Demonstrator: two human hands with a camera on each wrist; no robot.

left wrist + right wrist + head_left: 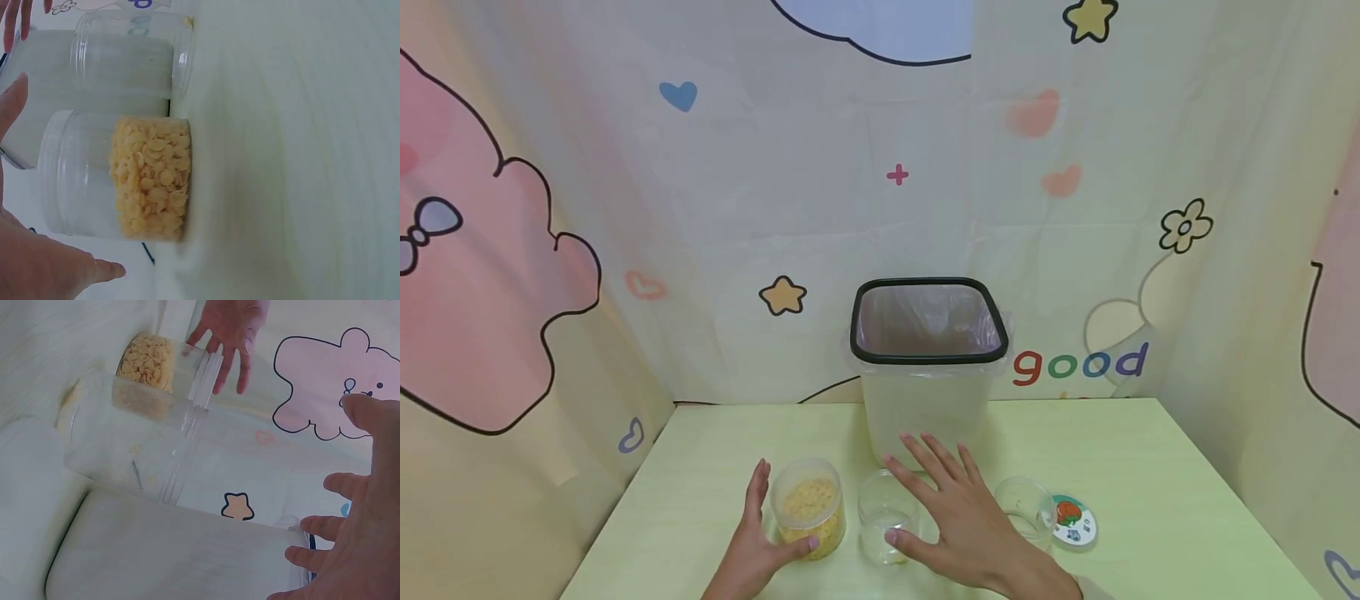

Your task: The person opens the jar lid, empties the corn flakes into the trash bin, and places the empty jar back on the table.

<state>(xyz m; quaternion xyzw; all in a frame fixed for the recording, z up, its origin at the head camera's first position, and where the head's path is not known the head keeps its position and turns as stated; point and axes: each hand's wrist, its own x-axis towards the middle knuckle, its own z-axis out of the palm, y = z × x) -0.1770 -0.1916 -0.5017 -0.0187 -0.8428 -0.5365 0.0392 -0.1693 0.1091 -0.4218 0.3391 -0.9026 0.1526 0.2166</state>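
A transparent plastic jar about half full of yellow flakes [808,521] stands upright on the table. My left hand [754,537] is spread beside it, thumb in front and fingers at the left side, not curled round it. In the left wrist view the flakes [153,181] lie in the jar's lower part. A second see-through jar [880,521] stands to its right, with a few crumbs near its base. Over that jar's right side hovers my right hand [966,529], fingers spread and holding nothing. The right wrist view shows this jar [125,440] overlapping the flake jar.
Behind the jars stands a pale bin [925,408] with a black rim and a plastic liner. Partly behind my right wrist is a third transparent jar [1024,500]. A round disc with a red picture [1075,521] lies beside it. A printed curtain [820,183] hangs behind.
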